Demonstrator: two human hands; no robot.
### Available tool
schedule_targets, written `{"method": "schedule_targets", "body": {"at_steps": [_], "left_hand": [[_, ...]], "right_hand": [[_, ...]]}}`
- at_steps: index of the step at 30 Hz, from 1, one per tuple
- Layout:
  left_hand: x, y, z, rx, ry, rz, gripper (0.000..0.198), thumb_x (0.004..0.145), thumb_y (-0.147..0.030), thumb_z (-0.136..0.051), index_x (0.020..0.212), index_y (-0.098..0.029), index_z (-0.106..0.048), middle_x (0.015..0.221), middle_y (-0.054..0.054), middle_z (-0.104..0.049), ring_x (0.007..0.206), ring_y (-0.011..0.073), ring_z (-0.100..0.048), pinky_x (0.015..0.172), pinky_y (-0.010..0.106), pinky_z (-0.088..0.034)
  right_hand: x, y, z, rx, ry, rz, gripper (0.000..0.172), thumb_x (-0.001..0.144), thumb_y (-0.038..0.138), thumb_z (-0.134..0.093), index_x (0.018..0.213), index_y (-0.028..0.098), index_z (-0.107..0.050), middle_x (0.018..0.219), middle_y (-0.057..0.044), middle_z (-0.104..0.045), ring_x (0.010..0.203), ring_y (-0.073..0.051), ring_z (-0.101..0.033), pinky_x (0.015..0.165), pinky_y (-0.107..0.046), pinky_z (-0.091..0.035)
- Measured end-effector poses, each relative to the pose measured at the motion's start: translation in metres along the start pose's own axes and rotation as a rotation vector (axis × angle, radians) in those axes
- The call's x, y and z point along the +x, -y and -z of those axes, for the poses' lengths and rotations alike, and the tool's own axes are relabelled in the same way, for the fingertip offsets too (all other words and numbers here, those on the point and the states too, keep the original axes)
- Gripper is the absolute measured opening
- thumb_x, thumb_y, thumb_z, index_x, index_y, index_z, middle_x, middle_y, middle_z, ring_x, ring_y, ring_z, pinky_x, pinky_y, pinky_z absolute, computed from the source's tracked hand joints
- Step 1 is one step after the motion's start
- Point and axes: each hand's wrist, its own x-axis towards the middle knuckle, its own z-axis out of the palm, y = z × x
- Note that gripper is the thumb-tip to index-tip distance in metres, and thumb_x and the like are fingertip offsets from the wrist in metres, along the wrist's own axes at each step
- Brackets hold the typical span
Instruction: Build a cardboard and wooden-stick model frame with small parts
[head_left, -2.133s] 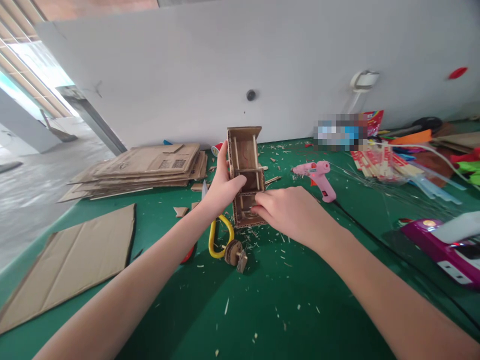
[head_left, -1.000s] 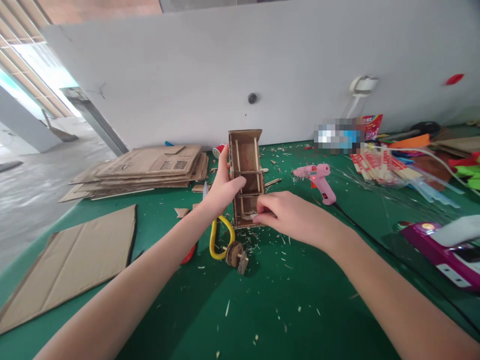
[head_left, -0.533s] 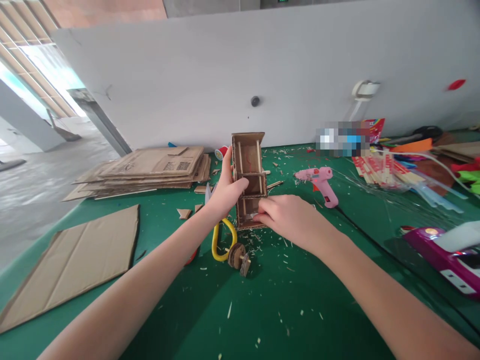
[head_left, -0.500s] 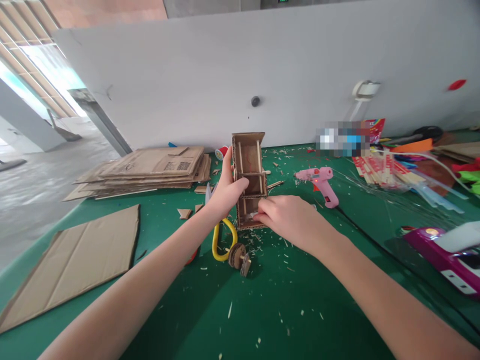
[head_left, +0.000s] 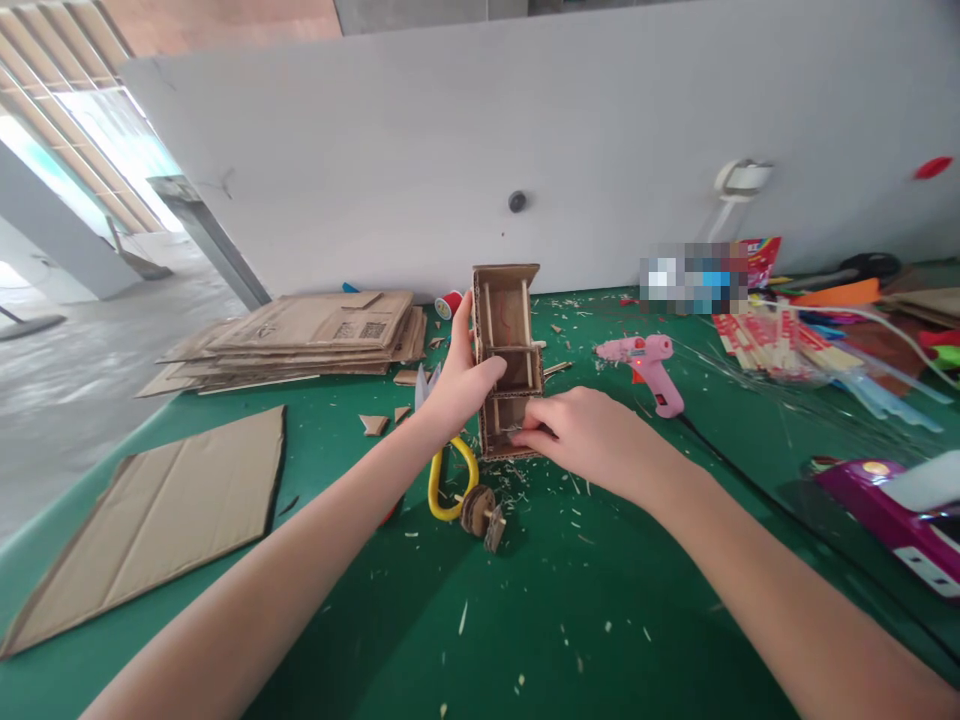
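My left hand (head_left: 463, 388) grips the left side of a narrow cardboard box (head_left: 508, 315), its thumb over the front edge. The box is tilted with its open side toward me. Thin wooden sticks run inside it, and a cardboard divider splits it into an upper and a lower part. At the lower part, my right hand (head_left: 574, 432) has thumb and fingers pinched together; whatever is between them is too small to make out. Just below lie yellow-handled scissors (head_left: 433, 490), partly behind my left forearm, and cardboard discs on a stick (head_left: 478, 510).
A pink glue gun (head_left: 645, 362) lies to the right, its black cord trailing forward past a purple power strip (head_left: 885, 510). Stacked cardboard (head_left: 300, 335) and a loose cardboard sheet (head_left: 172, 510) lie left. Wrapped sticks (head_left: 757, 345) are at back right. Scraps dot the green table (head_left: 525, 620).
The whole view has shifted slightly, so everything sits a little further right. My left hand keeps its hold on the box, and my right fingers stay at its lower part.
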Motion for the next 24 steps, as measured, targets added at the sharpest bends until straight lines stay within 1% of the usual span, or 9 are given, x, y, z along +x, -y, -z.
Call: {"method": "schedule_targets", "body": {"at_steps": [4,7,11,13,15,19,21,24], "left_hand": [[0.0002,0.0005,-0.0004,-0.004,-0.035,0.051,0.088,0.065,-0.008,-0.05,0.143,-0.034,-0.017,0.105,0.004,-0.056,0.08,0.018,-0.055,0.073,0.036,-0.048],[0.001,0.0005,-0.0002,0.0,-0.049,0.043,0.089,0.065,-0.008,-0.051,0.143,-0.034,-0.017,0.108,0.004,-0.056,0.083,0.0181,-0.056,0.076,0.037,-0.048],[0.0018,0.0008,0.0003,-0.006,-0.05,0.035,0.091,0.063,-0.008,-0.05,0.143,-0.033,-0.015,0.108,0.004,-0.057,0.083,0.0183,-0.056,0.076,0.037,-0.048],[0.0017,0.0008,0.0006,-0.012,-0.054,0.034,0.091,0.063,-0.008,-0.05,0.144,-0.032,-0.015,0.106,0.004,-0.057,0.083,0.0187,-0.056,0.075,0.036,-0.048],[0.0014,0.0005,0.0006,-0.012,-0.05,0.035,0.09,0.064,-0.008,-0.051,0.143,-0.032,-0.016,0.104,0.004,-0.057,0.082,0.0184,-0.056,0.074,0.035,-0.048],[0.0008,-0.0003,-0.0002,-0.002,-0.042,0.035,0.09,0.064,-0.009,-0.05,0.144,-0.031,-0.015,0.106,0.005,-0.057,0.083,0.0189,-0.055,0.074,0.035,-0.047],[0.0006,-0.0002,-0.0007,0.001,-0.037,0.028,0.091,0.063,-0.008,-0.05,0.144,-0.031,-0.015,0.109,0.005,-0.057,0.085,0.0197,-0.056,0.076,0.037,-0.047],[0.0006,0.0003,-0.0012,-0.005,-0.034,0.039,0.091,0.064,-0.009,-0.05,0.144,-0.032,-0.014,0.112,0.005,-0.056,0.087,0.0199,-0.056,0.078,0.038,-0.047]], "right_hand": [[-0.0005,0.0061,-0.003,-0.183,-0.081,0.047,0.022,0.089,0.029,-0.049,0.076,0.016,-0.059,0.064,-0.004,-0.06,0.053,-0.014,-0.052,0.047,-0.029,-0.02],[-0.0016,0.0092,-0.0036,-0.267,-0.126,0.093,0.021,0.09,0.022,-0.046,0.075,0.015,-0.058,0.064,-0.005,-0.06,0.054,-0.014,-0.051,0.047,-0.03,-0.02],[-0.0024,0.0095,-0.0009,-0.337,-0.183,0.075,0.022,0.092,0.022,-0.043,0.077,0.015,-0.058,0.065,-0.006,-0.059,0.057,-0.016,-0.053,0.047,-0.03,-0.02],[-0.0025,0.0078,0.0011,-0.292,-0.151,0.067,0.023,0.092,0.026,-0.044,0.076,0.016,-0.058,0.065,-0.004,-0.06,0.056,-0.016,-0.054,0.047,-0.03,-0.021],[-0.0022,0.0056,0.0029,-0.203,-0.089,0.057,0.024,0.091,0.031,-0.046,0.075,0.017,-0.058,0.065,-0.003,-0.06,0.057,-0.016,-0.054,0.047,-0.029,-0.023],[-0.0008,0.0024,0.0042,-0.061,0.003,-0.024,0.024,0.089,0.035,-0.049,0.074,0.019,-0.059,0.065,-0.002,-0.06,0.058,-0.015,-0.054,0.047,-0.026,-0.025],[-0.0005,0.0027,0.0032,-0.052,0.006,-0.041,0.023,0.088,0.034,-0.049,0.075,0.018,-0.06,0.066,-0.003,-0.061,0.058,-0.014,-0.054,0.046,-0.026,-0.024],[-0.0013,0.0052,0.0005,-0.139,-0.037,-0.01,0.023,0.089,0.033,-0.05,0.076,0.017,-0.06,0.067,-0.004,-0.062,0.057,-0.015,-0.055,0.047,-0.027,-0.021]]}}
